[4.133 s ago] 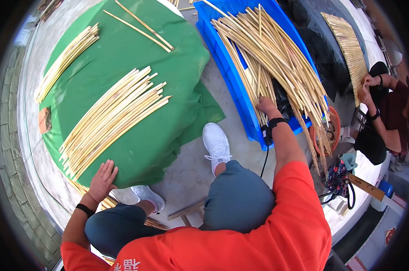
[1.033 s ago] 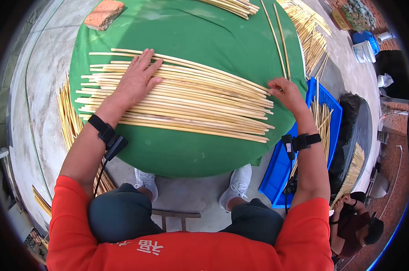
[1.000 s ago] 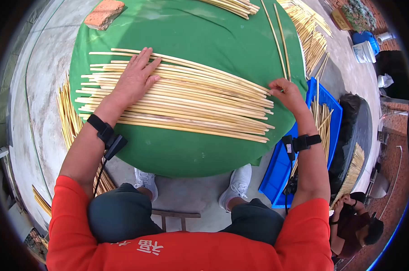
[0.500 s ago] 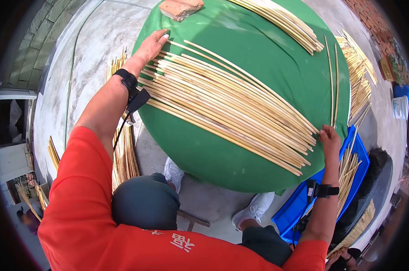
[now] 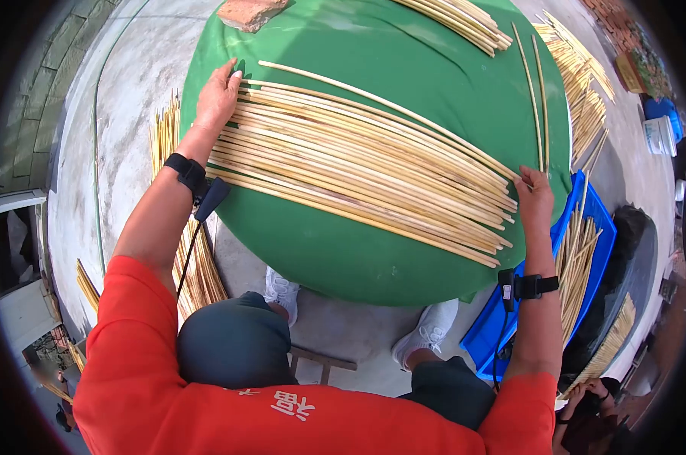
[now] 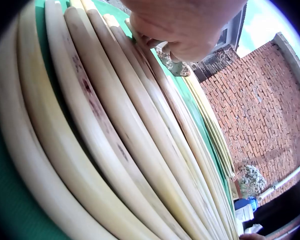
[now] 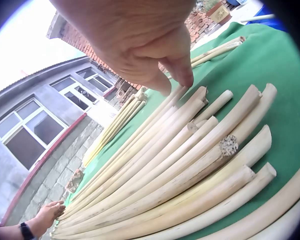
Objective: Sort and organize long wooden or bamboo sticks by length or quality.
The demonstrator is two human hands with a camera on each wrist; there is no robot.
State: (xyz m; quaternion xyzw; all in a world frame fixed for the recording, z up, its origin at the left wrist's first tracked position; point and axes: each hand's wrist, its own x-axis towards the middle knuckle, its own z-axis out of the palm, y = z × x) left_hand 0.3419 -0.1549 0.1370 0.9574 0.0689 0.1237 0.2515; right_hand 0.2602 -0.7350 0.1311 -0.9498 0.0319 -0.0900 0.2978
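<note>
A broad row of pale stalks (image 5: 358, 167) lies side by side on the green cloth (image 5: 343, 277). My right hand (image 5: 535, 196) pinches the right end of the far-side stalk (image 5: 388, 105) between thumb and finger. In the right wrist view, those fingertips (image 7: 182, 75) meet over its end. At the row's left edge my left hand (image 5: 218, 97) has its thumb and fingertips at the end of the second stalk; I cannot tell whether it grips it. Seen from the left wrist, bent fingers (image 6: 177, 50) hang over the stalk ends.
A brick (image 5: 252, 11) and a smaller bundle of stalks (image 5: 460, 23) lie on the far side, with two loose stalks (image 5: 540, 106) at right. A blue crate (image 5: 597, 265) with stalks stands beside the table. More stalks (image 5: 197, 265) lie at left; another person's hands (image 5: 578, 398) show lower right.
My right hand has come from the crate to the row's right end. My left hand has slid from atop the stalks to their left ends; the far-side stalk now lies apart from the row.
</note>
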